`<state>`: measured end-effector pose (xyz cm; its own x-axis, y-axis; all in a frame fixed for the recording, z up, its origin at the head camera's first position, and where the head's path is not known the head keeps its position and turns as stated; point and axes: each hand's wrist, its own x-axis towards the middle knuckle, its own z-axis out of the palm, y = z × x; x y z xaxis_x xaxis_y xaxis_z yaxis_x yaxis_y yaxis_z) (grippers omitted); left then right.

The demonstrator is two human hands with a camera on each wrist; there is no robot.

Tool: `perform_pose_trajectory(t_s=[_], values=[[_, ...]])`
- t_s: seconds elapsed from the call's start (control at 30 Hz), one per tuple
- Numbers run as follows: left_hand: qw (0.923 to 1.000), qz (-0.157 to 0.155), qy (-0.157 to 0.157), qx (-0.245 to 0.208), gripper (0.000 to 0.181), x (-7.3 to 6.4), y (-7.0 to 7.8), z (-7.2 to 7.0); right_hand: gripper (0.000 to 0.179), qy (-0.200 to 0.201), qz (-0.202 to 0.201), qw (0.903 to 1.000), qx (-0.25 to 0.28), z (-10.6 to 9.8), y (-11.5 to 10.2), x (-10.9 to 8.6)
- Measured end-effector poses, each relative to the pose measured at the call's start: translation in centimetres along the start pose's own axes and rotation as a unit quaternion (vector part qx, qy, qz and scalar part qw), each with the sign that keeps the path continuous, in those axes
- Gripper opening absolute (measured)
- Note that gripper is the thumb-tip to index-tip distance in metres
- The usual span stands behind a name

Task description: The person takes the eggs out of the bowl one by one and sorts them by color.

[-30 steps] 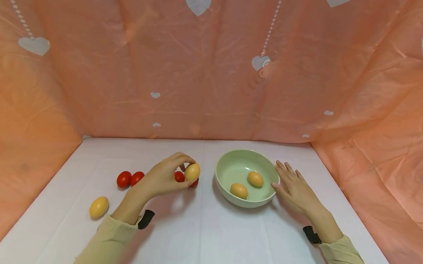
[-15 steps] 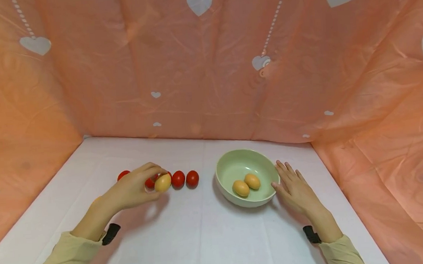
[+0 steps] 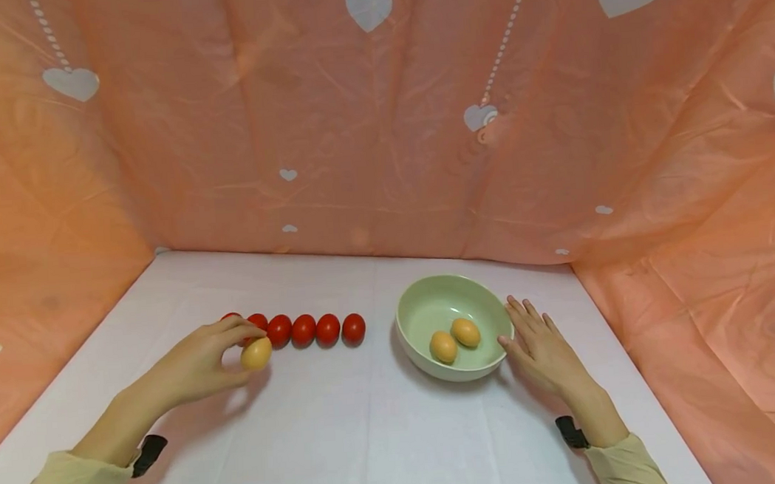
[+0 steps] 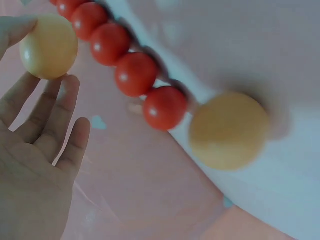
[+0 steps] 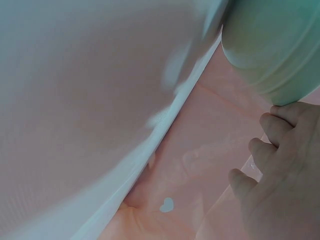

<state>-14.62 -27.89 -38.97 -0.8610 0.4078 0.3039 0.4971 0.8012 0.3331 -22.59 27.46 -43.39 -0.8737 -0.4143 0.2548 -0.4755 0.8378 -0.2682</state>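
My left hand [image 3: 195, 365] pinches a yellow egg [image 3: 256, 354] between thumb and fingertips, just in front of the left part of a row of glossy red, tomato-like ovals [image 3: 303, 330]. The left wrist view shows the held egg [image 4: 49, 46] between thumb and fingers. A second yellow egg [image 4: 229, 131] lies on the table past the near end of the red row; in the head view the left hand hides it. My right hand [image 3: 548, 358] lies with fingers outstretched against the right side of a light green bowl [image 3: 403, 337]. Two eggs [image 3: 443, 347] sit inside the bowl.
A white cloth covers the table [image 3: 346, 444]. Orange curtains [image 3: 381, 139] with pale hearts stand behind it and along both sides. The bowl stands to the right of the red row.
The left hand has carried its egg leftward, away from the bowl and along the red row, uncovering more red ovals. The eggs in the bowl have shifted slightly. The right hand has stayed put.
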Motion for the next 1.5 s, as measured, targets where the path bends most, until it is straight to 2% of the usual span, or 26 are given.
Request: perform_pose_trajectory(t_s=[0.07, 0.3, 0.53, 0.73, 1.07, 1.5], values=[[1.0, 0.0, 0.0, 0.007, 0.045, -0.5, -0.5, -0.1, 0.068, 0.0, 0.0, 1.0, -0.001, 0.1, 0.0, 0.0], [0.9986, -0.043, -0.022, 0.02, 0.051, -2.5, -2.2, -0.2, 0.068, 0.0, -0.003, 1.0, 0.001, 0.2, 0.1, 0.0], [0.9983, -0.046, -0.014, 0.034, 0.054, -3.6, -3.4, -0.1, 0.068, 0.002, -0.004, 1.0, 0.004, 0.2, 0.0, 0.0], [0.9981, -0.052, -0.016, 0.029, 0.055, -4.0, -3.8, 0.0, 0.068, 0.002, -0.005, 1.0, 0.004, 0.2, 0.0, 0.0], [0.9974, -0.06, -0.036, 0.019, 0.049, -4.3, -4.1, 0.2, 0.068, 0.0, -0.002, 1.0, 0.002, 0.1, 0.0, 0.0], [0.9961, -0.076, -0.045, 0.008, 0.049, -4.3, -4.1, 0.4, 0.068, 0.002, 0.001, 1.0, 0.002, 0.1, 0.0, 0.0]])
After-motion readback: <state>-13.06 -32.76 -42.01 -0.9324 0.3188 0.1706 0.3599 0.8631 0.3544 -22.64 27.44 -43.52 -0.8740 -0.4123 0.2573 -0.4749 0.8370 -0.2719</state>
